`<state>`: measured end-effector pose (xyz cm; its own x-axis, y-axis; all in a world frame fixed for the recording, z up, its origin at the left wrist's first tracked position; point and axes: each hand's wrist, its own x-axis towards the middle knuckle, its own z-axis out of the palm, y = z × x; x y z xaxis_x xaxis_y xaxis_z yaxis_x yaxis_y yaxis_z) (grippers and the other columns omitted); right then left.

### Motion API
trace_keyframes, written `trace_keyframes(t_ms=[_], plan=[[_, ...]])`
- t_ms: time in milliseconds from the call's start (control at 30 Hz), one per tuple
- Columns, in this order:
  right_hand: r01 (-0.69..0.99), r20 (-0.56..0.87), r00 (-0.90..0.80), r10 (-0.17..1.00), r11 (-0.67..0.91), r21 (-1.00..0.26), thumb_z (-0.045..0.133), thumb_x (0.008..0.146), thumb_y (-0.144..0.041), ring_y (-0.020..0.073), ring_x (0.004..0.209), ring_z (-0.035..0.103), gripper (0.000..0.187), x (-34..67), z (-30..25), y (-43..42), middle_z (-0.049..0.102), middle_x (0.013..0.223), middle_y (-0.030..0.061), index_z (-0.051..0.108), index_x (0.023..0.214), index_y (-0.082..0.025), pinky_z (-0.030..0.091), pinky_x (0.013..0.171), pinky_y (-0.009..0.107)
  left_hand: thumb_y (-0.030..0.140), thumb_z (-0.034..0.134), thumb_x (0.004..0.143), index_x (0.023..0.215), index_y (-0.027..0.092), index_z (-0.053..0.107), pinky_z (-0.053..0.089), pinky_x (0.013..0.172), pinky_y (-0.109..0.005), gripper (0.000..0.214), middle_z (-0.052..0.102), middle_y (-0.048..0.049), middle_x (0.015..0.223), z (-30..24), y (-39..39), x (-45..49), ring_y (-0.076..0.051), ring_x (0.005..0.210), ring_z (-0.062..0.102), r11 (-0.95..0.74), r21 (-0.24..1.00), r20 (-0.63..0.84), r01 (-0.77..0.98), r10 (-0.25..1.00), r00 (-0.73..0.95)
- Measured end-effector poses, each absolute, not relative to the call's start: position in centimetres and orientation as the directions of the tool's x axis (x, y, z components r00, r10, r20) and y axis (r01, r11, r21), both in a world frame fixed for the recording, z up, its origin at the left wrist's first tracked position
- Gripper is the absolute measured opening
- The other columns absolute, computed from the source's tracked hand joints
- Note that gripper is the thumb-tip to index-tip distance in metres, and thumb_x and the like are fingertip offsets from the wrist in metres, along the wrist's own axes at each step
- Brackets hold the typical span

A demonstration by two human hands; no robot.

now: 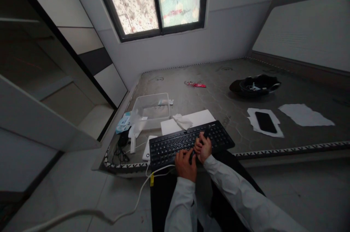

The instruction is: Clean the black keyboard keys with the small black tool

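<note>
A black computer keyboard lies slanted across the front edge of the bed and my knees. My left hand grips its near edge, fingers bent over the lower keys. Just right of it, my right hand is closed around a slim black tool, whose upper end sticks out above the fist. Its lower end is near my left fingertips, over the keys; the exact kind is unclear. Behind the keyboard a crumpled white tissue lies on a white sheet.
A clear plastic box stands at the left, beside blue-white packets and a black cable. A white cord runs to the floor. Rightward lie a phone on paper, another paper and a black cap.
</note>
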<state>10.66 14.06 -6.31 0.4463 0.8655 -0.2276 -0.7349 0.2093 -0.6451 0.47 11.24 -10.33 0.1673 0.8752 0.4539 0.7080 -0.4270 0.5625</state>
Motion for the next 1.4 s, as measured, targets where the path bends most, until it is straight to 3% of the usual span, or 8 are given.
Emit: trace_keyframes(t_ms=[400,600,767,1133,1400], plan=[[-0.725,-0.219,0.487,0.846,0.252,-0.641,0.060,0.073,-0.054,0.0029,0.027,0.010,0.042,11.2,-6.0,14.0,0.024,0.039,-0.0133,0.033,0.065,-0.024,0.011,0.026,0.016,0.027,0.063,0.079,0.100,0.029,0.068,0.042,0.073,-0.031,0.022,0.058,-0.0034,0.086,-9.8,11.1,0.6,-0.017,0.080,0.052,-0.420,0.548,0.474,0.723,0.869,0.146],[-0.763,-0.188,0.460,0.868,0.278,-0.583,0.065,0.072,-0.046,0.0027,0.027,0.013,0.036,11.3,-6.1,14.0,0.027,0.040,-0.0135,0.037,0.069,-0.024,0.011,0.027,0.015,0.028,0.062,0.080,0.101,0.029,0.067,0.042,0.075,-0.030,0.021,0.059,-0.0030,0.087,-8.8,10.8,0.4,-0.017,0.083,0.052,-0.412,0.543,0.444,0.732,0.881,0.166],[-0.715,-0.084,0.445,0.891,0.298,-0.632,0.064,0.076,-0.044,0.0030,0.028,0.015,0.032,11.8,-5.7,13.8,0.029,0.040,-0.0136,0.039,0.072,-0.024,0.014,0.028,0.014,0.030,0.061,0.081,0.101,0.029,0.067,0.040,0.075,-0.031,0.021,0.060,-0.0029,0.090,-8.7,10.7,0.4,-0.017,0.084,0.052,-0.406,0.559,0.430,0.723,0.888,0.165],[-0.632,-0.053,0.378,0.924,0.216,-0.745,0.064,0.075,-0.047,0.0051,0.031,0.027,0.036,11.7,-6.4,14.5,0.034,0.043,-0.0116,0.039,0.070,-0.023,0.027,0.031,0.018,0.026,0.064,0.078,0.097,0.028,0.066,0.038,0.073,-0.031,0.019,0.059,-0.0016,0.089,-9.2,10.8,0.8,-0.017,0.085,0.052,-0.375,0.550,0.427,0.746,0.894,0.134],[-0.650,-0.041,0.392,0.919,0.245,-0.719,0.062,0.078,-0.044,0.0049,0.032,0.026,0.033,11.5,-6.3,14.4,0.034,0.043,-0.0114,0.038,0.071,-0.023,0.028,0.033,0.017,0.029,0.068,0.074,0.096,0.028,0.066,0.039,0.074,-0.032,0.022,0.060,-0.0018,0.090,-9.1,10.8,0.9,-0.019,0.086,0.052,-0.367,0.571,0.413,0.735,0.901,0.130]])
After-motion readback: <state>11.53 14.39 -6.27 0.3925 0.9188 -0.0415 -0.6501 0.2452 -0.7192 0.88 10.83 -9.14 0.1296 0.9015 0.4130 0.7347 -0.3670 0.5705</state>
